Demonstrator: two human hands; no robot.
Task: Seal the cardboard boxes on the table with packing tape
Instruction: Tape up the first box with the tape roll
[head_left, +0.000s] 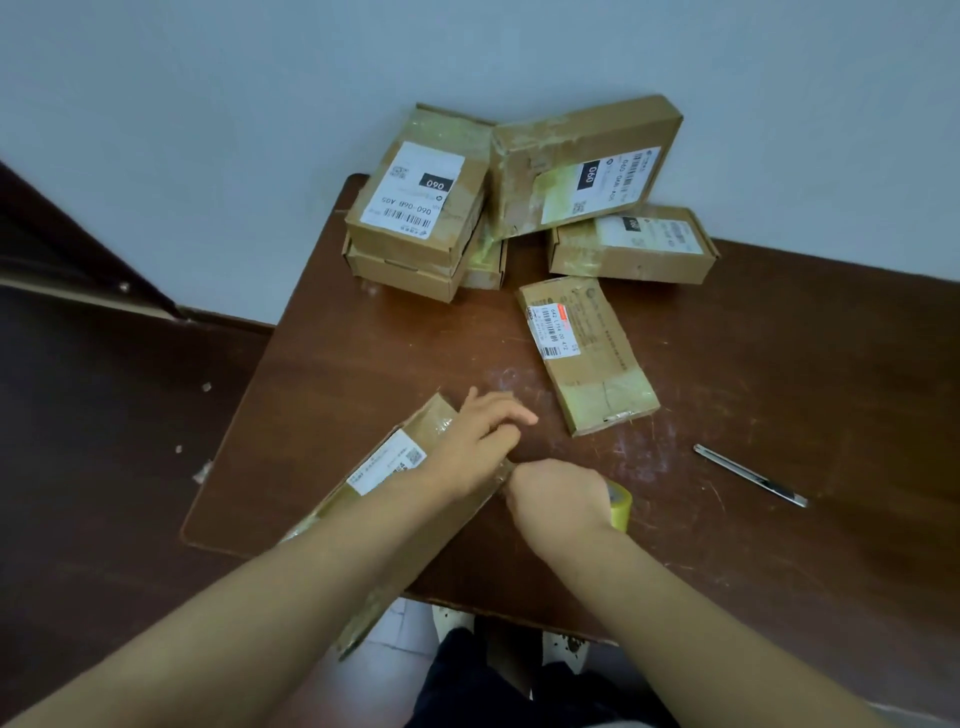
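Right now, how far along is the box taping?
Looks done: the stacked boxes at the far edge and the lone box mid-table show glossy tape. In hand: the left hand presses on the long box at the near edge while the right hand grips the yellow tape roll beside it. Left: finishing this strip and probably cutting it; the utility knife lies untouched to the right.

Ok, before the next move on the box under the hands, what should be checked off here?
1. Left hand rests on the long box, steadying it: ok.
2. Right hand grips the tape roll: ok.
3. Seam fully covered: cannot tell, the hands hide it.
4. Utility knife lies free on the table, right of the right hand: ok.
5. Box fully supported: not ok, its near end overhangs the front edge.
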